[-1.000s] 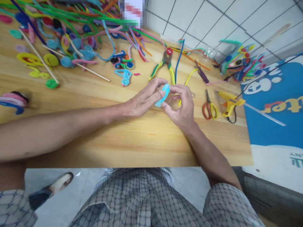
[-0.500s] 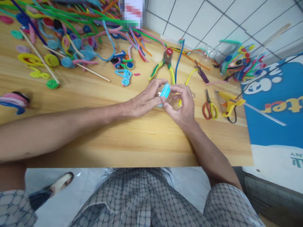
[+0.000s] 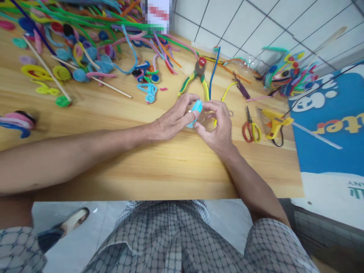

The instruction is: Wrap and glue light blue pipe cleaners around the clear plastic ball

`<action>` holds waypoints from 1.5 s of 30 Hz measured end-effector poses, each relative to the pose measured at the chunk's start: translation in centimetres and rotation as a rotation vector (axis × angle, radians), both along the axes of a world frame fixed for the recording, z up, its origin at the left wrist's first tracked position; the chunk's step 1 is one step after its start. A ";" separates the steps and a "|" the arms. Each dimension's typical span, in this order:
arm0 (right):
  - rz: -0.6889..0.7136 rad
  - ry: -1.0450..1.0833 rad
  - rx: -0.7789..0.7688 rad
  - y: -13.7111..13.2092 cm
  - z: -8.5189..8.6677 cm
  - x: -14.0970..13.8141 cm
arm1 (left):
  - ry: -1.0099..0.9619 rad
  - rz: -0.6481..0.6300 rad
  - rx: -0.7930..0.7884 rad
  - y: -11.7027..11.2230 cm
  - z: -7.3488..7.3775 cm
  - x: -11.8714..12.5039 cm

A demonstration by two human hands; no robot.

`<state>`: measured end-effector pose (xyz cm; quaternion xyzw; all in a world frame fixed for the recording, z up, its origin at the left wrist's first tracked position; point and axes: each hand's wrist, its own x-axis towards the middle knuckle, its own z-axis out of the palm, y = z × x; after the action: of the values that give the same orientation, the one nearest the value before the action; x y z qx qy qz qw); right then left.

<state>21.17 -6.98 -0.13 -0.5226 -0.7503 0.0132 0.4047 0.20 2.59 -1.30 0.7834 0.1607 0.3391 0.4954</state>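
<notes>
Over the middle of the wooden table (image 3: pixel 159 167), my left hand (image 3: pixel 173 119) and my right hand (image 3: pixel 217 127) meet around a small light-blue pipe-cleaner coil (image 3: pixel 195 110). Both pinch it from opposite sides, the left with thumb and fingertips, the right with curled fingers. Part of the coil is hidden by my fingers. A yellow pipe cleaner (image 3: pixel 227 93) lies just behind my right hand.
Green-and-yellow pliers (image 3: pixel 196 77) lie behind my hands. Red-and-yellow scissors (image 3: pixel 251 131) and a yellow glue gun (image 3: pixel 274 121) sit to the right. Heaps of coloured pipe cleaners (image 3: pixel 85 34), coils and wooden sticks (image 3: pixel 110 86) cover the far left. A blue bag (image 3: pixel 330 129) lies at the right.
The blue coil has been turned and pressed tighter between my fingertips and now looks smaller. Both hands stay in the same spot.
</notes>
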 end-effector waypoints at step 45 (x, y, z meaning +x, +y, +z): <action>-0.018 -0.070 -0.028 -0.1 0.0 -0.1 | 0.007 -0.007 0.033 -0.1 -0.3 -0.5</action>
<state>21.03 -7.12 -0.11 -0.5352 -0.7589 0.0018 0.3709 -0.30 2.46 -1.56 0.7933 0.1541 0.3372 0.4829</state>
